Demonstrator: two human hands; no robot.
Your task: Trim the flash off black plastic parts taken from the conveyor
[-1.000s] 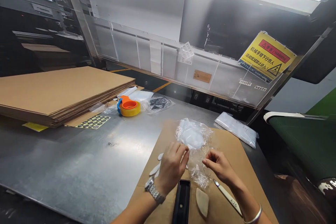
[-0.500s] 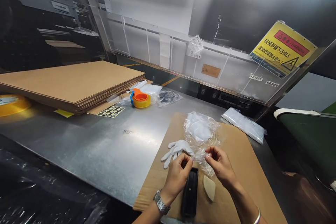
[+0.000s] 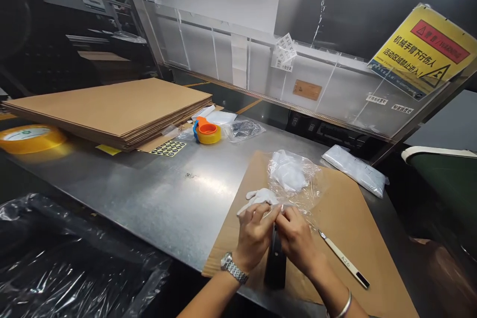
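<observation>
My left hand and my right hand meet fingertip to fingertip over a long black tray-like part. Both are closed in a pinch on a bit of clear plastic film, mostly covered by the fingers. Just beyond my left fingers lies a white glove, partly hidden. Behind it is a crumpled clear plastic bag with something white inside. To the right of my right hand rests a thin craft knife with a pale handle marked A26.
A cardboard sheet lies under the work on the metal table. At the left are stacked cardboard, a yellow tape roll and an orange-blue tape dispenser. A white packet lies at the right; a clear panel stands behind.
My hands have come together from being apart, with the film between them. The view has shifted, bringing the craft knife into sight. A pale curved piece beside the black part is now hidden.
</observation>
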